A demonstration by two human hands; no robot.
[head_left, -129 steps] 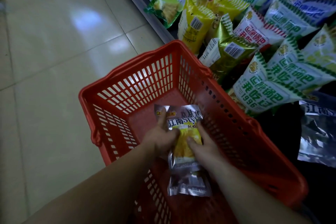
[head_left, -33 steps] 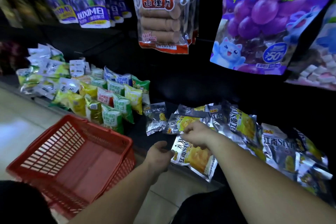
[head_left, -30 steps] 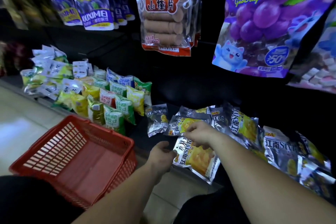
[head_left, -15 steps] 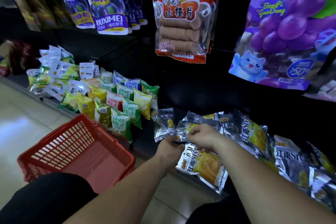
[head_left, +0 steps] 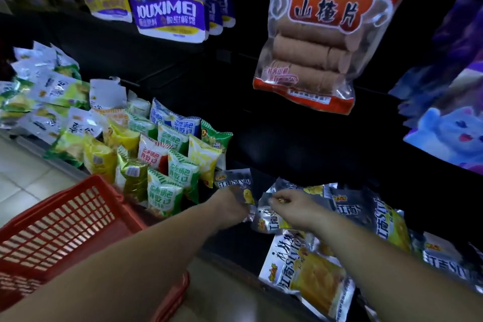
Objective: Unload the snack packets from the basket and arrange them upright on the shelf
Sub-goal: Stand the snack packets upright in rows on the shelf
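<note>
Shelf (head_left: 274, 144): dark, low, running from far left to near right. Basket (head_left: 62, 227): red plastic lattice, on the floor at near left, its visible interior bare; its right rim is crossed by the left forearm. Left hand (head_left: 230, 206): reaches over the shelf edge, fingers closed on the lower corner of a silver packet (head_left: 236, 185), which stands roughly upright just right of the green-and-white bags. Right hand (head_left: 292, 204): just beside the left, fingers pinched on the top edge of a second silver packet (head_left: 269, 217), tilted and partly hidden under the hand. The two held packets sit close together; whether they touch cannot be told. Further silver packets with yellow print: one large (head_left: 308, 277) lying flat at the near shelf edge under the right forearm, its lower end overhanging the edge; others (head_left: 386, 219) leaning or lying in a loose row to the right. Small snack bags (head_left: 167, 165): green, yellow, red and white, standing in rows at centre left, with paler bags heaped at far left. Hanging stock above: purple pouches (head_left: 167, 8) at upper left, a clear red-trimmed bag of brown rolls (head_left: 313, 42) at upper centre, a purple bag with a blue cartoon cat (head_left: 444, 133) at right. Floor (head_left: 23, 178): pale tile, left.
</note>
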